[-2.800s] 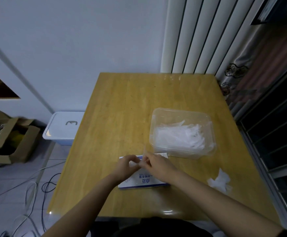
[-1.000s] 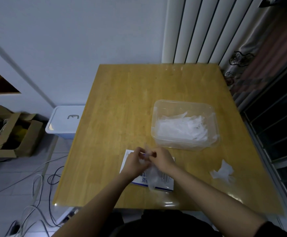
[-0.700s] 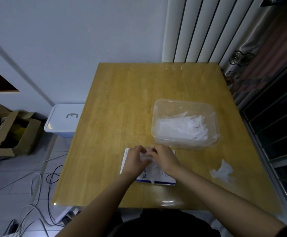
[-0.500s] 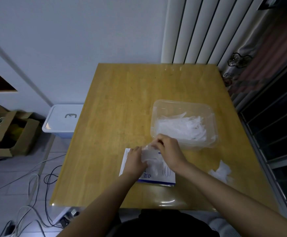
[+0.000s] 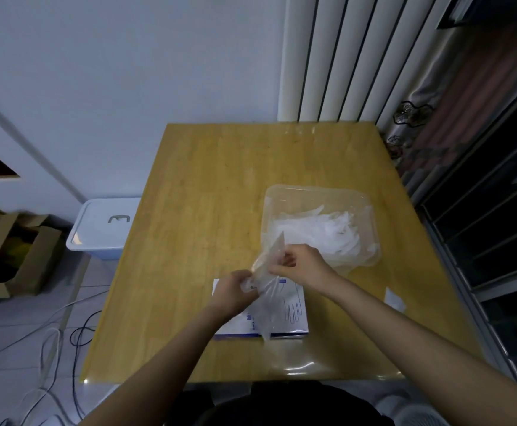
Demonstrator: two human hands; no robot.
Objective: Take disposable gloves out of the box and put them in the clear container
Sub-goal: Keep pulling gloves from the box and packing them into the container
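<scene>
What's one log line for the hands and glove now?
left hand: pinches glove | right hand: pinches glove | glove: held over box | clear container: holds glove pile

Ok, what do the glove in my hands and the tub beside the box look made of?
The glove: thin, filmy clear plastic, likely polyethylene; the box print shows through it. The tub: stiffer clear plastic, glossy; the white gloves inside show through its walls.

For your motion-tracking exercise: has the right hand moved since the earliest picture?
Yes. From above the glove box, the right hand went farther from the person, to the near-left corner of the clear container.
</scene>
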